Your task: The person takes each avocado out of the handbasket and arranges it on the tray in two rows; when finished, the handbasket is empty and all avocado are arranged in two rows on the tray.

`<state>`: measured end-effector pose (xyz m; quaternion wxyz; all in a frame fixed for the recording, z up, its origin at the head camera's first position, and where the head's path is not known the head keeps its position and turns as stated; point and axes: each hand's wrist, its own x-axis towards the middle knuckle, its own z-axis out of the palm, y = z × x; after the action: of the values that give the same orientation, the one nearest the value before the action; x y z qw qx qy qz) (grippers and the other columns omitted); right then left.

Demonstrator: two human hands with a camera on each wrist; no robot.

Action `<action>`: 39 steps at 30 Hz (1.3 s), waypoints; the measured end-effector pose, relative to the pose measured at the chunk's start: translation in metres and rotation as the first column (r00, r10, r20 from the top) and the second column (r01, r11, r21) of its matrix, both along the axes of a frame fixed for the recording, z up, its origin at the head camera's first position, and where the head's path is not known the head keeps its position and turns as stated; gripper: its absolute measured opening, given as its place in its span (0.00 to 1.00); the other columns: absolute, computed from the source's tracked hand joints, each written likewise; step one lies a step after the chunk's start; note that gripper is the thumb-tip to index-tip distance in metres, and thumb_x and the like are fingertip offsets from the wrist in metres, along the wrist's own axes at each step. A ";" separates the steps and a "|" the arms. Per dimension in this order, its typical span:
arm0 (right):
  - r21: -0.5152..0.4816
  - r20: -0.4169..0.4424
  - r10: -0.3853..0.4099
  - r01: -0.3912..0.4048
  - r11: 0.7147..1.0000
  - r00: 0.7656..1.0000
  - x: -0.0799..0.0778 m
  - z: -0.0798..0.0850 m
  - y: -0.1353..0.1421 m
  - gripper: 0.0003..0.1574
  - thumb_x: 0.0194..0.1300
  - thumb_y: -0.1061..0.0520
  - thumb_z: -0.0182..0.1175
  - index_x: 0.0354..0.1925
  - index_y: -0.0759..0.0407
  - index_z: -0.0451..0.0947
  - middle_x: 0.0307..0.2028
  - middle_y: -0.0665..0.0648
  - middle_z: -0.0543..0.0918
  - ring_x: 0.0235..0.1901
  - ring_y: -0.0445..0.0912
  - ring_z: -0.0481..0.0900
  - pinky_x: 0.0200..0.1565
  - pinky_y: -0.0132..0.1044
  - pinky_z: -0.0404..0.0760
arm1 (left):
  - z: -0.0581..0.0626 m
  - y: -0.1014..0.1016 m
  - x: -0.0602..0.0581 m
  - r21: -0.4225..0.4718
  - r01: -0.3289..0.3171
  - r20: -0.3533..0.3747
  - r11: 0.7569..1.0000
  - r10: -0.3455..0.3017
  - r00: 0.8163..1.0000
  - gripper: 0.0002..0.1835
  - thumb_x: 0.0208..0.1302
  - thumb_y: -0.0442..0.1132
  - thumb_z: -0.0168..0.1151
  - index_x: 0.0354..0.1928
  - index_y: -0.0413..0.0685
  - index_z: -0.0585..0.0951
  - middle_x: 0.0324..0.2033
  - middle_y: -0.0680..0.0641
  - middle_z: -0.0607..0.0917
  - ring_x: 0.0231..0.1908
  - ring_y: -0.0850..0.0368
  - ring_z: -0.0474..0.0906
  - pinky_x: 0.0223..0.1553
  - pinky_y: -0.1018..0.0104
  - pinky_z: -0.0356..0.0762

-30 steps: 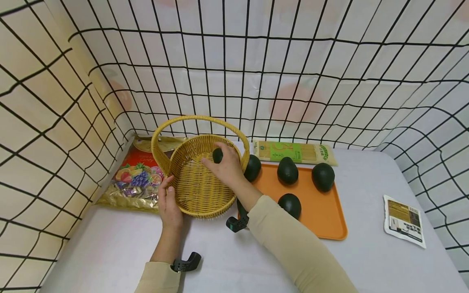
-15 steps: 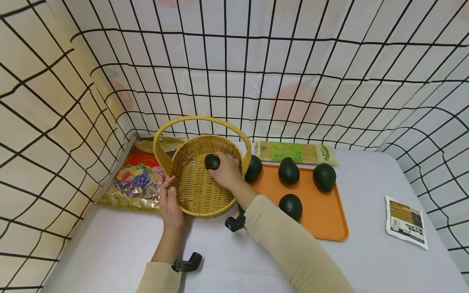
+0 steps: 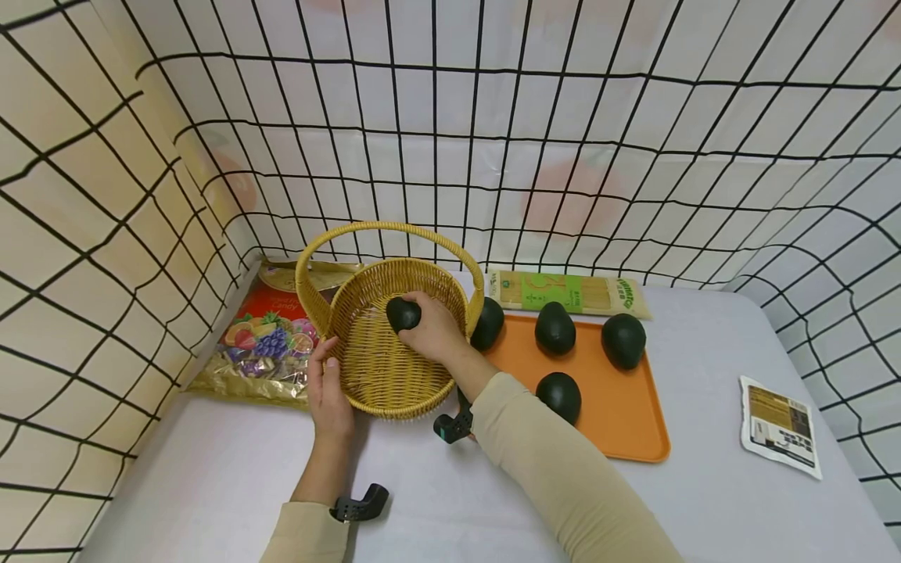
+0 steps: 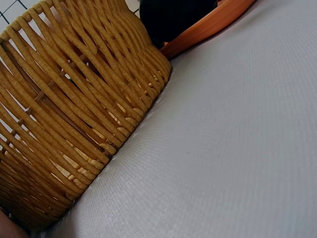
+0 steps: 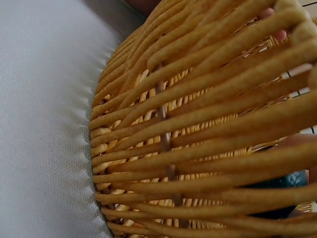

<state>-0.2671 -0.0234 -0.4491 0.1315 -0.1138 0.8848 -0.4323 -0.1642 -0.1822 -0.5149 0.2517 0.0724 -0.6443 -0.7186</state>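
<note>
In the head view a round woven basket (image 3: 380,383) with a tall arched handle stands at left centre. My right hand (image 3: 438,328) reaches inside it and grips a dark green avocado (image 3: 403,314), thumb and fingers around one end. Through the wicker wall (image 5: 198,148) in the right wrist view, part of the avocado (image 5: 282,181) shows. My left hand (image 3: 329,399) holds the basket's left side at the rim, close to the handle's base. The left wrist view is mostly taken up by the basket's outer wall (image 4: 84,94).
Right of the basket lies an orange tray (image 3: 619,426) bearing several avocados (image 3: 554,328). A noodle packet (image 3: 577,294) lies behind it. A candy bag (image 3: 263,344) lies left of the basket, a small white-edged pouch (image 3: 780,426) far right. Black wire mesh (image 3: 479,141) surrounds the table.
My right hand has closed around the avocado and moved slightly left and lower inside the basket, turning the avocado. The left hand and the basket stay nearly where they were.
</note>
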 end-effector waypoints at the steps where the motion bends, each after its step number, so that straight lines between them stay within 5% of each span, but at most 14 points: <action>1: 0.003 -0.002 0.002 -0.002 1.000 1.000 0.000 0.000 0.000 0.41 0.65 0.58 0.66 0.73 0.48 0.66 0.69 0.62 0.73 0.60 0.59 0.77 0.55 0.53 0.80 | 0.000 0.000 0.000 0.001 0.001 -0.001 1.000 -0.001 1.000 0.21 0.80 0.38 0.38 0.67 0.35 0.68 0.72 0.40 0.67 0.72 0.57 0.61 0.72 0.67 0.60; 9: 0.023 -0.079 0.059 -0.057 0.998 0.995 -0.001 -0.001 -0.002 0.42 0.64 0.55 0.69 0.74 0.51 0.67 0.70 0.59 0.72 0.65 0.57 0.74 0.61 0.54 0.77 | 0.000 0.000 0.000 0.006 -0.002 -0.001 1.000 0.002 1.000 0.21 0.80 0.38 0.39 0.66 0.35 0.68 0.72 0.42 0.67 0.73 0.57 0.60 0.72 0.68 0.59; 26: -0.073 -0.094 0.028 -0.035 0.997 0.995 0.005 0.005 -0.001 0.42 0.64 0.50 0.70 0.73 0.44 0.67 0.67 0.56 0.74 0.62 0.55 0.76 0.57 0.53 0.80 | 0.000 0.000 0.000 -0.016 -0.014 0.041 1.000 0.015 0.999 0.21 0.80 0.38 0.38 0.67 0.36 0.69 0.73 0.42 0.67 0.74 0.56 0.59 0.70 0.72 0.58; 39: -0.162 -0.131 0.009 -0.031 0.986 0.991 0.031 0.030 0.007 0.44 0.62 0.48 0.72 0.73 0.42 0.67 0.70 0.53 0.72 0.67 0.54 0.73 0.60 0.55 0.78 | 0.001 -0.001 0.000 -0.037 -0.018 0.039 0.999 0.019 0.999 0.22 0.79 0.38 0.38 0.67 0.36 0.69 0.74 0.42 0.67 0.76 0.49 0.57 0.71 0.71 0.56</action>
<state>-0.2362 -0.0163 -0.4191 0.0681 -0.1611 0.8517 -0.4940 -0.1639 -0.1831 -0.5139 0.2468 0.0880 -0.6613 -0.7028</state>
